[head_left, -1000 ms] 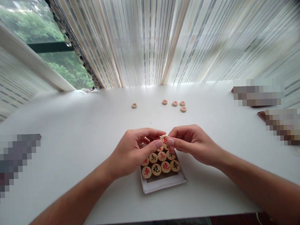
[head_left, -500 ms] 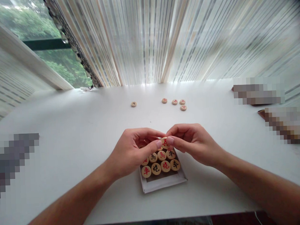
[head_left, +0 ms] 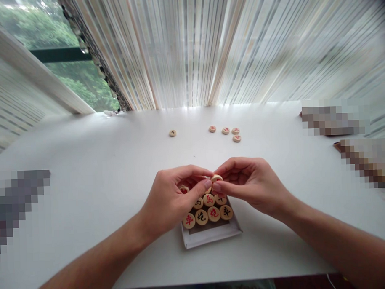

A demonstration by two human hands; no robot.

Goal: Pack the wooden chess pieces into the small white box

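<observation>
Over a small white open box [head_left: 211, 240], the fingertips of both hands meet at one round wooden Chinese chess piece [head_left: 217, 177]. It is tilted so that mostly its pale edge shows. My right hand [head_left: 255, 180] pinches it between thumb and index finger. On its other side, my left hand [head_left: 173, 193] closes its thumb and fingertips against it. Rows of pieces with red and black characters lie face up in the box, among them a red piece [head_left: 214, 213] and a black piece [head_left: 201, 217]. My fingers hide the far part of the box.
Farther back on the white table [head_left: 86, 165] lie a piece with a dark mark [head_left: 172, 133] and several red-marked pieces [head_left: 225, 130]. Blurred-out objects lie at the left [head_left: 24, 201] and right [head_left: 370, 163]. A striped curtain [head_left: 183, 52] hangs behind the table.
The held piece has tipped from showing its red character to showing mostly its edge, and shifted slightly right. Both hands stay over the box.
</observation>
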